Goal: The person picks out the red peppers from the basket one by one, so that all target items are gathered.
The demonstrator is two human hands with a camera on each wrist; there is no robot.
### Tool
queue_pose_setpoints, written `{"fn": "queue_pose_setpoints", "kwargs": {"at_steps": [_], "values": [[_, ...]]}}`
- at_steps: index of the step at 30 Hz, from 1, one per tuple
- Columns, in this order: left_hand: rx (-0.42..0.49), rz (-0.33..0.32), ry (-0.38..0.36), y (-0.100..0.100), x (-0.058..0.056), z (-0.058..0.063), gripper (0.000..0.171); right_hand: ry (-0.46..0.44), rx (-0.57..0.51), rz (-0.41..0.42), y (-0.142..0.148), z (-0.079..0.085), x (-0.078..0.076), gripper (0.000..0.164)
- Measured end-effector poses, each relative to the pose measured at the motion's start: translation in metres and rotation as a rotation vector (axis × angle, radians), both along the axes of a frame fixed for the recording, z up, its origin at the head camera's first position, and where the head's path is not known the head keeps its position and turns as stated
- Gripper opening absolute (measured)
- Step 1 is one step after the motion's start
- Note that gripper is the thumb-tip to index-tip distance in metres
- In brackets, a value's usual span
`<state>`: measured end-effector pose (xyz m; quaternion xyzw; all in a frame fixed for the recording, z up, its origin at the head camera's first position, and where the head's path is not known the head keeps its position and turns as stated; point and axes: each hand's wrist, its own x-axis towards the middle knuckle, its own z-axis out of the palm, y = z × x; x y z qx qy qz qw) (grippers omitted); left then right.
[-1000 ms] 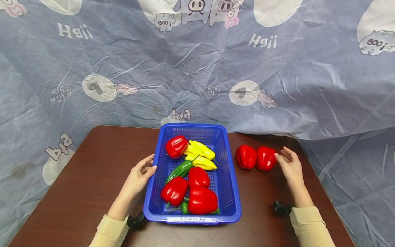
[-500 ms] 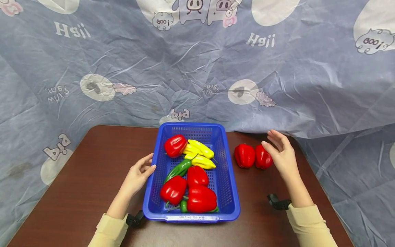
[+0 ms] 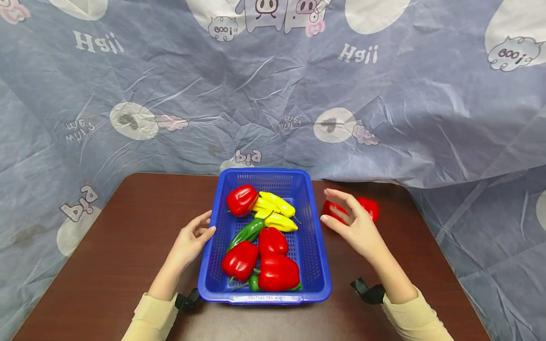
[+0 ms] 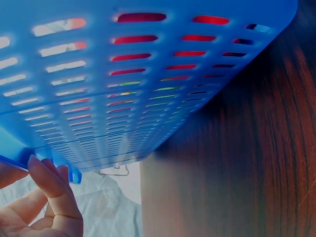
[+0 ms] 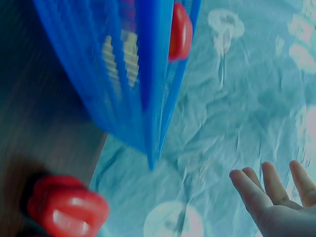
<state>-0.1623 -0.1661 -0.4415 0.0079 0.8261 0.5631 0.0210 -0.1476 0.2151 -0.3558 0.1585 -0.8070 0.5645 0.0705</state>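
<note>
A blue plastic basket [image 3: 266, 298] stands in the middle of the table, full view in the head view. My left hand [image 3: 189, 244] grips its left rim; in the left wrist view the fingers [image 4: 54, 190] lie at the rim edge. My right hand [image 3: 358, 229] hovers beside the basket's right side, fingers spread and holding nothing. Behind it, partly hidden, two red bell peppers [image 3: 370, 207] rest on the table. In the right wrist view one red bell pepper [image 5: 74, 212] shows at lower left, apart from the hand [image 5: 281, 210].
Inside the basket lie several red bell peppers [image 3: 279, 272], several yellow peppers [image 3: 279, 221] and a long green pepper [image 3: 247, 234]; another green one [image 3: 254, 283] is mostly covered. The dark brown table [image 3: 128, 237] ends at a grey-blue printed cloth [image 3: 256, 94].
My right hand has moved left from beside the right-hand red bell pepper, across in front of both, toward the basket. Both peppers stay on the table. My left hand keeps its place.
</note>
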Motion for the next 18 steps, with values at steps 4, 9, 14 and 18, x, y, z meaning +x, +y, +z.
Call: {"fn": "queue_pose_setpoints", "kwargs": {"at_steps": [4, 9, 14, 18], "values": [[0.002, 0.0, -0.002, 0.0, 0.0, 0.0, 0.051, -0.054, 0.073, 0.086, -0.014, -0.004, 0.011, 0.059], [0.0, -0.004, -0.003, 0.0, 0.0, 0.001, 0.052, -0.07, 0.122, 0.183, -0.03, -0.014, 0.023, 0.061], [-0.005, -0.007, -0.002, 0.0, 0.001, 0.001, 0.052, -0.116, 0.139, 0.239, -0.042, -0.026, 0.033, 0.061], [-0.01, -0.003, -0.004, 0.0, 0.001, 0.0, 0.053, -0.152, 0.162, 0.266, -0.048, -0.034, 0.038, 0.061]]}}
